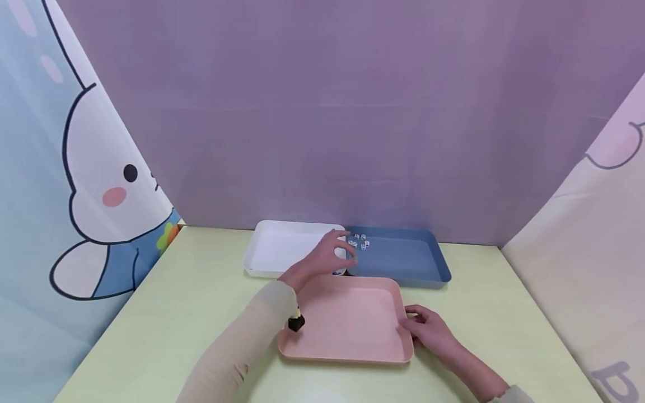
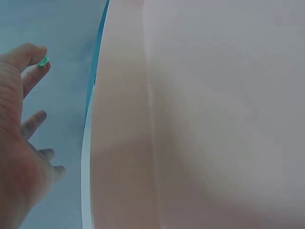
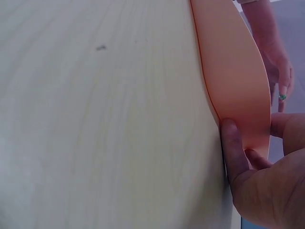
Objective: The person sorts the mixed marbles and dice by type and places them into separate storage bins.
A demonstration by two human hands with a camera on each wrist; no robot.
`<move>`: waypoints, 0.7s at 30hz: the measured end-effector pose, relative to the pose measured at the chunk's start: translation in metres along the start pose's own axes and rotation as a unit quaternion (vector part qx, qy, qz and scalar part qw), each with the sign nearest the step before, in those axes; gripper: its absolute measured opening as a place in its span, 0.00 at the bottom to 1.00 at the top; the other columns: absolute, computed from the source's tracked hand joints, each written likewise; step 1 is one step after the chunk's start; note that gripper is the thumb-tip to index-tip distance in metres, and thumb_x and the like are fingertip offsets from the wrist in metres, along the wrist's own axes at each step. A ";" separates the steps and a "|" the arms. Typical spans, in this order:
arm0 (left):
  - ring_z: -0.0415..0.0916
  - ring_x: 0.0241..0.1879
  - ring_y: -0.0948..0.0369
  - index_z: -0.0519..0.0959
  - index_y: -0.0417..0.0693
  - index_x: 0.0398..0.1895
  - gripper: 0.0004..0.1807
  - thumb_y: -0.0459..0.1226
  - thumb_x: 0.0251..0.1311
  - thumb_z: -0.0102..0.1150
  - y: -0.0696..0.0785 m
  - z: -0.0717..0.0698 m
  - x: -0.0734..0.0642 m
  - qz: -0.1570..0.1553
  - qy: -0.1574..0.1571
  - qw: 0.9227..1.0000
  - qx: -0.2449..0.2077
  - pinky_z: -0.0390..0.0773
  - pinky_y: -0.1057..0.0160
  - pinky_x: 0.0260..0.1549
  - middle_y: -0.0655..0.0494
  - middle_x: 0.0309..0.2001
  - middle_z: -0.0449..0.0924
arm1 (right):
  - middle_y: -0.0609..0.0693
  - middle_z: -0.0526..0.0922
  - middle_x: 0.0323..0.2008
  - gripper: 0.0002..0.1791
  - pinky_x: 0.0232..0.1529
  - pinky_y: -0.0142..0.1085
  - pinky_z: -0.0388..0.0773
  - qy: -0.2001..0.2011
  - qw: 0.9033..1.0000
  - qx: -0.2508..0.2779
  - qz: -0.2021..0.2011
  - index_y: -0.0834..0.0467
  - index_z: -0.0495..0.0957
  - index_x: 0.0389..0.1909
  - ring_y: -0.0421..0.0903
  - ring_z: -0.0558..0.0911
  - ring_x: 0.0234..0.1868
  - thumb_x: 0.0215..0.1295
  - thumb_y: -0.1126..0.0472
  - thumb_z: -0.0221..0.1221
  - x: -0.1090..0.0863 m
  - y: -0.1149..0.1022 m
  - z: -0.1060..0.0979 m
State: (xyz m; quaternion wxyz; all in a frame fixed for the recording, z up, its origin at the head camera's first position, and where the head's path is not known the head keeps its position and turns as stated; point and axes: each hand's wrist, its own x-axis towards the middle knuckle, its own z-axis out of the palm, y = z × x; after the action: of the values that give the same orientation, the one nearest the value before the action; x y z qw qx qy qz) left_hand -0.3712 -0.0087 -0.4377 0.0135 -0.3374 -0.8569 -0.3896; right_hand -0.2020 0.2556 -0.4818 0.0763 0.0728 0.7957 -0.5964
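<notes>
My left hand (image 1: 326, 256) reaches over the seam between the white tray (image 1: 272, 246) and the blue tray (image 1: 403, 254). Its thumb and a fingertip pinch a small translucent green bead (image 2: 43, 61), while the other fingers stand spread apart. Several small white cubes with dark marks (image 1: 363, 237) lie in the blue tray's left part, just beyond the fingers. At the right side of the pink tray (image 1: 353, 330), my right hand (image 1: 430, 331) grips the rim, with fingers on either side of the wall in the right wrist view.
White and blue trays stand side by side at the back, near a purple cloth wall (image 1: 322, 123). The pink tray lies in front of them on the pale yellow table (image 1: 166, 313). Printed cloths (image 1: 96, 184) border the left and right sides.
</notes>
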 end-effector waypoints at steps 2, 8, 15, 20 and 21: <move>0.47 0.72 0.47 0.88 0.56 0.34 0.08 0.47 0.57 0.67 -0.004 -0.002 0.000 -0.010 0.013 1.000 0.002 0.51 0.42 0.67 0.48 0.69 0.62 | 0.58 0.78 0.34 0.21 0.30 0.39 0.81 0.004 1.000 0.000 0.002 0.70 0.73 0.56 0.49 0.81 0.31 0.65 0.64 0.61 -0.002 0.001 0.001; 0.56 0.69 0.51 0.88 0.50 0.33 0.07 0.42 0.56 0.68 -0.014 -0.007 0.000 -0.025 0.053 0.998 -0.009 0.59 0.46 0.65 0.44 0.67 0.65 | 0.56 0.78 0.32 0.18 0.28 0.39 0.80 0.020 1.000 0.000 0.009 0.70 0.75 0.52 0.49 0.81 0.30 0.65 0.64 0.60 -0.005 0.004 0.004; 0.60 0.67 0.50 0.88 0.50 0.33 0.06 0.41 0.55 0.69 -0.025 -0.005 0.000 -0.047 0.075 0.996 0.012 0.61 0.46 0.64 0.44 0.64 0.69 | 0.55 0.78 0.30 0.16 0.26 0.38 0.79 0.012 1.000 -0.003 0.003 0.70 0.75 0.50 0.48 0.80 0.29 0.65 0.64 0.60 -0.008 0.006 0.006; 0.62 0.66 0.50 0.88 0.49 0.34 0.08 0.42 0.55 0.69 -0.026 -0.003 -0.002 -0.047 0.075 0.996 0.023 0.63 0.47 0.63 0.44 0.63 0.70 | 0.55 0.78 0.30 0.16 0.27 0.37 0.79 0.014 1.000 -0.003 0.002 0.69 0.75 0.48 0.48 0.79 0.29 0.65 0.63 0.61 -0.010 0.006 0.008; 0.62 0.65 0.50 0.88 0.49 0.34 0.08 0.42 0.55 0.69 -0.025 -0.002 -0.002 -0.048 0.073 0.996 0.024 0.64 0.47 0.63 0.44 0.63 0.70 | 0.54 0.79 0.30 0.16 0.26 0.37 0.79 0.015 1.000 -0.003 0.002 0.69 0.76 0.48 0.47 0.79 0.29 0.64 0.63 0.61 -0.011 0.006 0.008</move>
State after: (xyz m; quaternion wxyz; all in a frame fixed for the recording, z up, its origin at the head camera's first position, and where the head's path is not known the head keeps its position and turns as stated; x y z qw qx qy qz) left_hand -0.3852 -0.0234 -0.4534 0.0657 -0.2661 -0.8780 -0.3925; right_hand -0.1898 0.2491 -0.4876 0.0652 0.0831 0.7982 -0.5930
